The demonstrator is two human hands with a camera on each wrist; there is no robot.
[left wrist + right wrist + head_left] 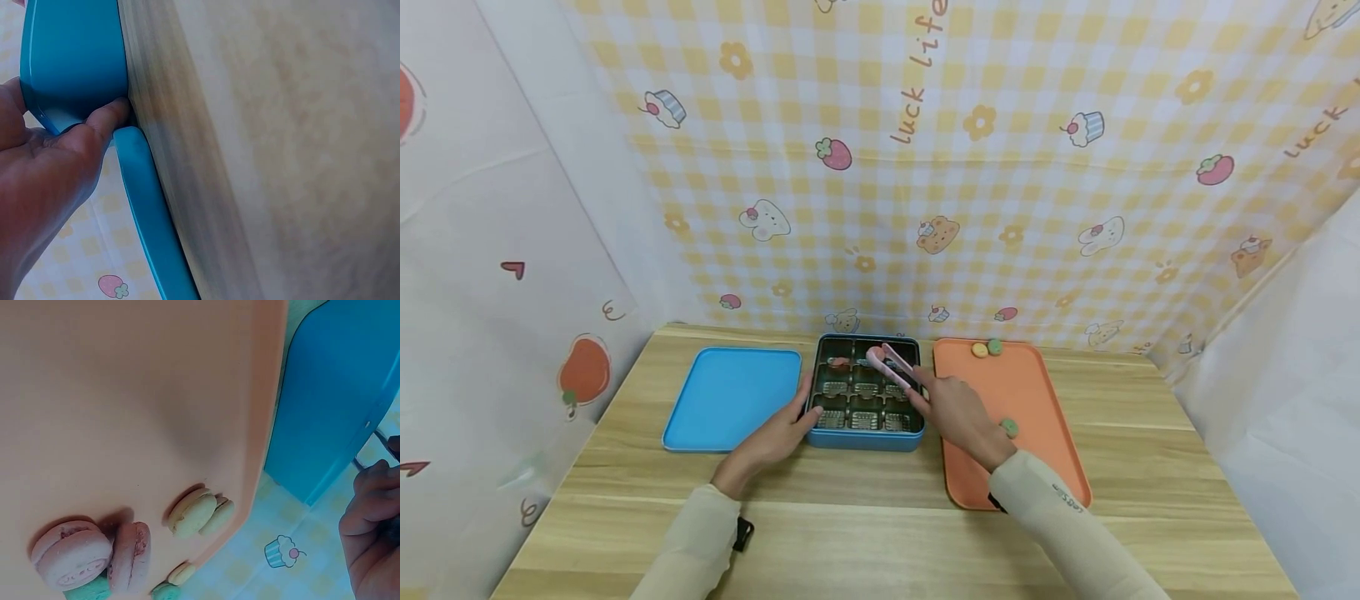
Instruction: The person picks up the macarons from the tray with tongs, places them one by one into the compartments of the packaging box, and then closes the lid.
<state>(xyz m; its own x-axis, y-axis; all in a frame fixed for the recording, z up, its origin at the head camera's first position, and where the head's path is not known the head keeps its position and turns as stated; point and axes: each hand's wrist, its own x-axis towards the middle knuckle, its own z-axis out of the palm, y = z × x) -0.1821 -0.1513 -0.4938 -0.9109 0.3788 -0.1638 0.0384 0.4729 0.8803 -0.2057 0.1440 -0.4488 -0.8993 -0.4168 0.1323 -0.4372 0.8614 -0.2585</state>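
Note:
A blue rectangular box (pixel 865 441) stands on the table, its dark insert divided into several compartments. My left hand (pixel 778 429) grips its left side, thumb over the rim near the front corner; in the left wrist view a finger reaches the box's base. My right hand (pixel 958 408) holds pink tongs (pixel 891 372) over the back of the box. A small round pinkish thing (pixel 877 353) shows between the tong tips; its kind is hard to tell. A reddish piece (pixel 838 362) lies in a back-left compartment. What the other back compartments hold is partly covered by the tongs.
Right of the box lies an orange tray (pixel 1037 392) with several macarons, among them a pink macaron (pixel 72 555) and a yellow macaron (pixel 195 515). A flat blue lid (pixel 737 396) lies to the left. Behind the table hangs a checked cloth (pixel 865 200).

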